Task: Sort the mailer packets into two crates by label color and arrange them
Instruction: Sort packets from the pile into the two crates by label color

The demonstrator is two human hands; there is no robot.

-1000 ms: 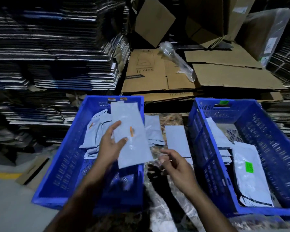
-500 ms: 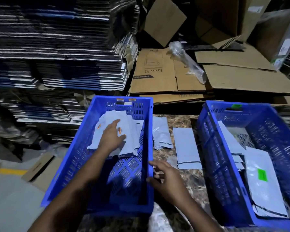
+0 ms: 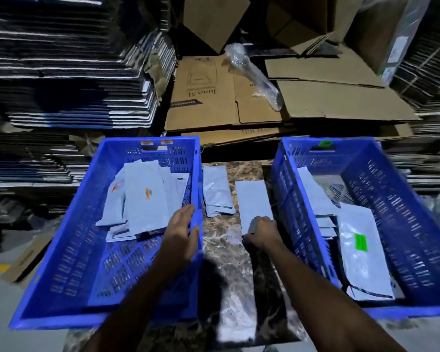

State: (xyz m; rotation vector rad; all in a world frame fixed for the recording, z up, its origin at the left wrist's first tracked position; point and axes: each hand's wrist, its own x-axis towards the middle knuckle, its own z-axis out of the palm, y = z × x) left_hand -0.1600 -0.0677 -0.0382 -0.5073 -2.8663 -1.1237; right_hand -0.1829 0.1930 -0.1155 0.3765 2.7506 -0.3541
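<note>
Two blue crates (image 3: 61,250), pale grey packets (image 3: 145,199), orange label (image 3: 147,193), green label (image 3: 360,242), brown marbled tabletop (image 3: 239,171)

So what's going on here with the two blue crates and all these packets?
A person is sorting mailer packets by label color. The left crate holds packets with orange labels; the right crate holds one with a green label. The right hand grips the near end of a plain-faced packet lying on the table between the crates. The left hand rests open at the left crate's inner wall. Another small pile waits on the table.

Two bare forearms rise from the bottom edge; left hand (image 3: 181,236) and right hand (image 3: 263,233) apparently ungloved (dim light), no sleeves visible.
</note>
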